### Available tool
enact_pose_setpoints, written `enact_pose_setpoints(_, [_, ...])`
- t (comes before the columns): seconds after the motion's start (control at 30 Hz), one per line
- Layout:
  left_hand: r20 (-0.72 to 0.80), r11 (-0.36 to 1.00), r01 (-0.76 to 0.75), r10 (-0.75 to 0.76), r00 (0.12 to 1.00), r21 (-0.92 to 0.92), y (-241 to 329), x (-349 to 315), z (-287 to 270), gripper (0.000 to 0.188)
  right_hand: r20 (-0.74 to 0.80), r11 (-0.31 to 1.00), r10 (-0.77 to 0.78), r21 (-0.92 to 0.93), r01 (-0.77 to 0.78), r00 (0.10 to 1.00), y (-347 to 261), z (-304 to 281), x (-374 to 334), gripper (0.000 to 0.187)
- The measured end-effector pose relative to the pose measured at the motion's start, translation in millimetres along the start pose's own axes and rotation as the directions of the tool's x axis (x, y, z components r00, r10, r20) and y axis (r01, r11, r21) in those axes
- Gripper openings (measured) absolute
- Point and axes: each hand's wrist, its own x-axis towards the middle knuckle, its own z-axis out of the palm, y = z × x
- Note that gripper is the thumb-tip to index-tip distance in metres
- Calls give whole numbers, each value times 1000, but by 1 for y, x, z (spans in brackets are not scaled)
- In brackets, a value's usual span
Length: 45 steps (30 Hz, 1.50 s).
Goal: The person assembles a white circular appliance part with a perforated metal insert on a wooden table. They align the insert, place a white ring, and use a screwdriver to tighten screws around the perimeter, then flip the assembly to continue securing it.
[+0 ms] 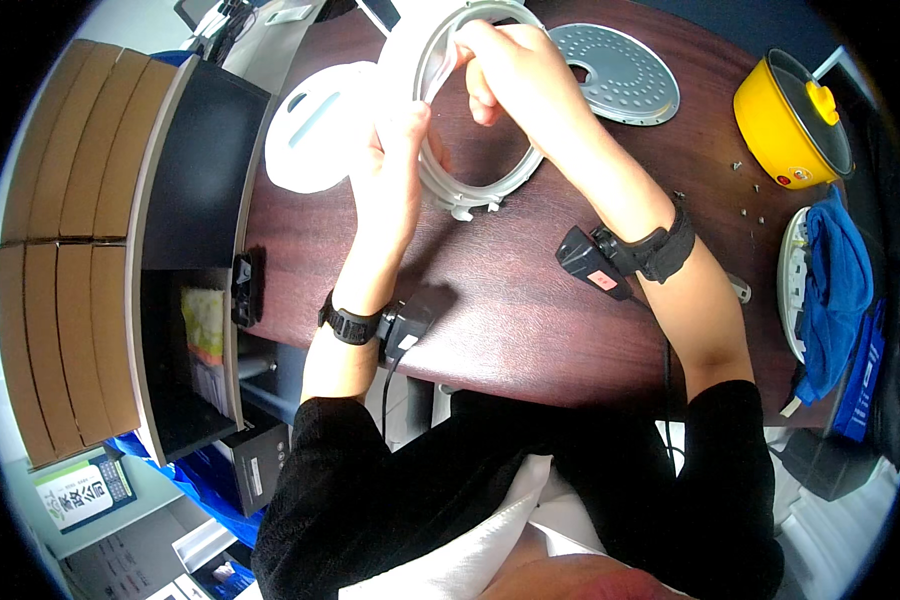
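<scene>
A white plastic ring-shaped housing (475, 192) with small tabs on its lower rim is held up over the dark wooden table. My left hand (398, 165) is closed on its left side, thumb on the rim and fingers partly hidden behind it. Across the opening reaches my right hand (515, 75), its fingers curled and gripping at the ring's upper inner wall; the exact contact is partly hidden. A white rounded cover (310, 150) with an oval cutout lies left of my left hand. Behind my right forearm rests a round grey metal plate (635, 80) with many dimples.
A yellow pot (775, 125) stands at the far right, with several small screws (744, 212) before it. A blue cloth (835, 260) drapes over a white object (795, 275) at the right edge. At left are a dark shelf (205, 165) and cardboard boxes (70, 150).
</scene>
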Motion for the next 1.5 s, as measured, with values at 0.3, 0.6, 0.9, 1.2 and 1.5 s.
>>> enact_pose_setpoints(0.3, [4,999,49,-49,999,-18,-4,-2,-5,25,120,981,-102,-150,119,988,-5,-11,3,31])
enact_pose_setpoints(0.6, [58,988,8,-18,998,156,1,-6,-7,30,56,715,-545,-491,498,837,-34,-13,-9,25])
enact_pose_setpoints(0.9, [107,988,-38,22,994,150,11,-11,-1,31,65,980,-79,-176,89,995,-19,-11,-8,32])
enact_pose_setpoints(1.2, [150,999,-3,-5,989,52,5,-8,-3,35,105,991,22,-132,-8,994,-25,-13,-6,29])
enact_pose_setpoints(1.5, [130,992,-36,52,990,-124,4,-4,1,36,348,980,37,-196,34,937,-39,-24,-6,31])
